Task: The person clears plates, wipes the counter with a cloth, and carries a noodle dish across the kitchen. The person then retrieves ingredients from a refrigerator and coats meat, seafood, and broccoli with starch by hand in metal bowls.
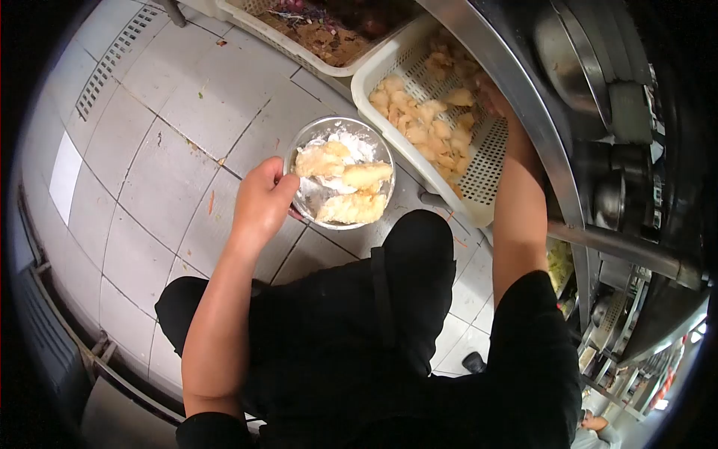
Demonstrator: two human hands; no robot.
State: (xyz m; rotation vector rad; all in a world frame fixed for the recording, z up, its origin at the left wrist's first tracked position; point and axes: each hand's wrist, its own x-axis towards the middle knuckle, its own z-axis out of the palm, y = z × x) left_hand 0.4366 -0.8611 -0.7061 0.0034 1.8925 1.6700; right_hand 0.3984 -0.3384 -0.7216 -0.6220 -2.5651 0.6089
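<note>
My left hand point(262, 200) grips the left rim of a round metal bowl point(307, 207), thumb on top. In the bowl lie several pale, battered-looking pieces point(354, 208) and some white powder point(357, 148). My right hand point(490, 96) reaches into the upper right of a white perforated basket point(485, 188), beneath the metal edge. Several yellowish pieces point(426, 123) lie in the basket near that hand. Shadow and the edge hide most of its fingers, so its grip is unclear.
A second white basket point(340, 70) with brown and purplish contents is at the top. A curved metal shelf edge point(535, 97) runs along the right, with pans point(572, 60) beyond. The tiled floor point(187, 112) has scraps and a drain grate point(116, 63). Another person point(596, 430) is at the bottom right.
</note>
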